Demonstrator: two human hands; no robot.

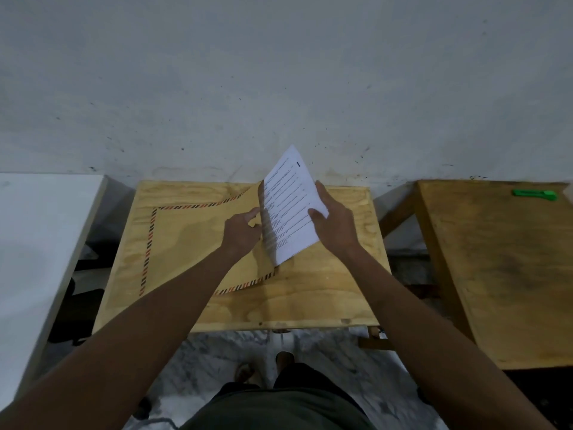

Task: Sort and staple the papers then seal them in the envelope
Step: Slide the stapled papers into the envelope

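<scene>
A large tan envelope [192, 240] with a red-and-black striped border lies on the small plywood table [310, 302]. Its open mouth faces right. My left hand [243, 232] pinches the envelope's upper edge at the mouth and lifts it. My right hand [333, 223] grips a sheaf of white printed papers [288, 209], tilted upward, with the lower left edge entering the envelope mouth. A dark mark near the papers' top corner may be a staple; I cannot tell. A green stapler [534, 194] lies on the far right table.
A white table [40, 231] stands at the left and a second wooden table [502, 274] at the right, with gaps between them. A grey wall [279, 88] rises directly behind. My feet and a marbled floor [325, 361] show below the table's front edge.
</scene>
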